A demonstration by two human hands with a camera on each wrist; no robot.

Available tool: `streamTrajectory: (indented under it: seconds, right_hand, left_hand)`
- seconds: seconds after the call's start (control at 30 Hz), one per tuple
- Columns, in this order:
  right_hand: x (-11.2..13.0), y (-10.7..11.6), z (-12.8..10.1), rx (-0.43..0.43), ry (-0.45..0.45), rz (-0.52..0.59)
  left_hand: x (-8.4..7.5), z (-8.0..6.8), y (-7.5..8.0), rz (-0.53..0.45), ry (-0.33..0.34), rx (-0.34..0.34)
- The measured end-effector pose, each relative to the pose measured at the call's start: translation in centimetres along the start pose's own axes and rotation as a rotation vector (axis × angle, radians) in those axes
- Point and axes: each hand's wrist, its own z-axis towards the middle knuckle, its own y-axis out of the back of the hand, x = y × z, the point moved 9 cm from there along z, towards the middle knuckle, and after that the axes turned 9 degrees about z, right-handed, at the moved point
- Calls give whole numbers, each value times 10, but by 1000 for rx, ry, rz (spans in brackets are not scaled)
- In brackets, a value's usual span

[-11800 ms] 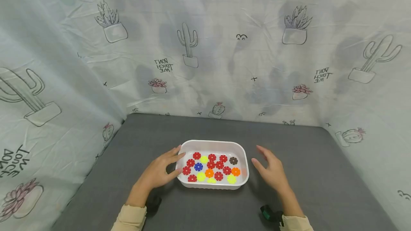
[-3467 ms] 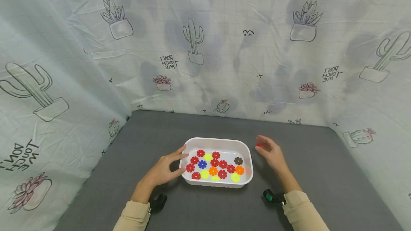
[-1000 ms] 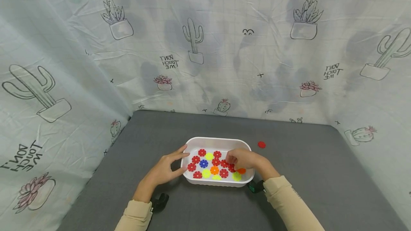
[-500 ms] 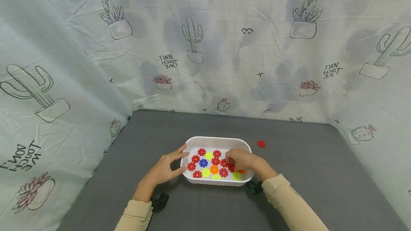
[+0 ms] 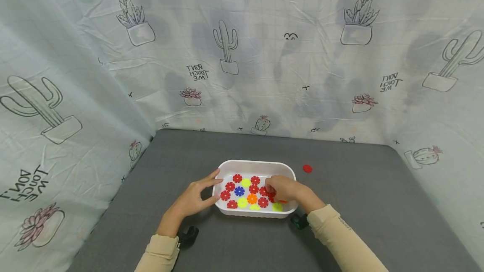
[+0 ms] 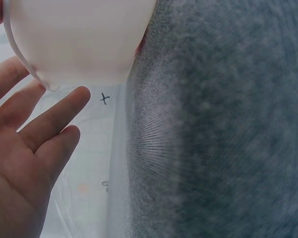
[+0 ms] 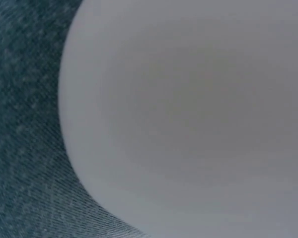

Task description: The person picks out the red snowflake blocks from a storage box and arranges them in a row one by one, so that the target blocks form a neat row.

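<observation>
A white plastic tray [image 5: 257,213] stands on the grey table, with several notched plastic snowflake discs spread over its floor. Most are red, such as one red disc [image 5: 262,202]; a blue disc [image 5: 239,191], an orange disc [image 5: 252,198] and yellow ones lie among them. My left hand [image 5: 190,198] rests against the tray's left end, fingers fairly straight and spread at the rim. Bent over the discs, my right hand [image 5: 284,187] reaches into the tray's right part; its fingertips are hidden, as is any disc in them. In the right wrist view the tray wall [image 7: 188,124] fills most of the picture.
A single red disc [image 5: 307,168] lies on the grey tabletop [image 5: 340,188], beyond the tray's right end. A pale curtain [image 5: 257,53] with cactus prints hangs behind and at both sides. Dark wrist cameras [image 5: 188,237] sit below both hands.
A red disc from the tray, earlier in my right hand, now lies on the table. That hand has since moved left into the tray, and hardly shifts in the last second. My left hand stays.
</observation>
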Motion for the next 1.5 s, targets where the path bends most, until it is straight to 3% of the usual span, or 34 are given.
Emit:
streamTrajectory:
  seconds: [0.4,0.8,1.17,1.5]
  right_hand:
    - [3,3,-3,-5,38,-14]
    - [9,7,-5,20,162,106]
    - [2,15,-4,-35,107,225]
    - [-5,29,-9,-108,57,450]
  left_hand:
    - [1,1,-2,-3,17,12]
    - [2,0,-3,-42,34,21]
    - [2,-1,-2,-32,47,23]
    - [0,-1,0,0,22,13]
